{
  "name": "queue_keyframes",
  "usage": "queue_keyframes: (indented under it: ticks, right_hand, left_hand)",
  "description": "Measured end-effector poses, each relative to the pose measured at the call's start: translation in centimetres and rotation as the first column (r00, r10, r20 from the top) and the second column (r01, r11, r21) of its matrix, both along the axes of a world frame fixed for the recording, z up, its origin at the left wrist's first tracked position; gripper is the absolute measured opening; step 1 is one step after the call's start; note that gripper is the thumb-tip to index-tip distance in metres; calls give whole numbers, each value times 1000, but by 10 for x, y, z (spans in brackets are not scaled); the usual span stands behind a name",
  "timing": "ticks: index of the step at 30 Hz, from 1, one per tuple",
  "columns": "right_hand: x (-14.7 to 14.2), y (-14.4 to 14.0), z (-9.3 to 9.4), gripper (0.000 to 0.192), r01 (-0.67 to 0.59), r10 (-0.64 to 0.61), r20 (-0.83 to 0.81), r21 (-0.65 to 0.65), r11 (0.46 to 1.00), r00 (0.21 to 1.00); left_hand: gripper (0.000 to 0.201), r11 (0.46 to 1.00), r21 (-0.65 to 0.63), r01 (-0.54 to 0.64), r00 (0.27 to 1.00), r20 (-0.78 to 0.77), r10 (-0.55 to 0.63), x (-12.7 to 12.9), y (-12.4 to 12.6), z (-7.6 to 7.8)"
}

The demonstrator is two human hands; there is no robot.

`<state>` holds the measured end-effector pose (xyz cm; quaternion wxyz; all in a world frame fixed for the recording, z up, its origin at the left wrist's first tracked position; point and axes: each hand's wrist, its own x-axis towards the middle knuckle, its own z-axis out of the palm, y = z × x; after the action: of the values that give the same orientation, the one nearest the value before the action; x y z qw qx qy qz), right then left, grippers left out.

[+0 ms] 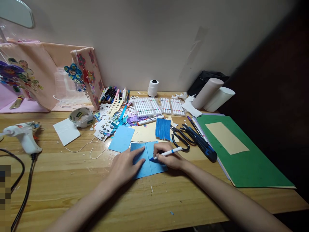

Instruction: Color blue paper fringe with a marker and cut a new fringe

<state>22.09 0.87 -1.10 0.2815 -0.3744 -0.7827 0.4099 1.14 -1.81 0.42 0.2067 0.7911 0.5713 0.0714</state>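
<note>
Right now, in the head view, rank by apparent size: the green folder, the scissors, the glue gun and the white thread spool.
1. green folder
2. glue gun, though nearer the camera
3. scissors, close to the glue gun in size
4. white thread spool, farthest back

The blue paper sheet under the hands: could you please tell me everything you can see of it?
The blue paper sheet is a thin, matte, light-blue piece lying flat on the wooden desk, near its front middle. Dark lines run down it, dividing it into strips. The left hand presses flat on its left part, fingers spread. The right hand grips a white marker whose blue tip touches the sheet. Its far edge lies by a cream paper.
</note>
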Motion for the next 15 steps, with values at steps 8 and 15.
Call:
queue_keyframes:
  ticks: [8,15]
  right_hand:
    - [0,-1,4,10,-15,15,38,19,1000,999]
    - [1,-3,4,10,-63,62,72,16,998,996]
  left_hand:
    - [45,1000,7,18,999,46,-18,0,-3,2]
    - [52,1000,20,-5,1000,24,4,0,-4,1]
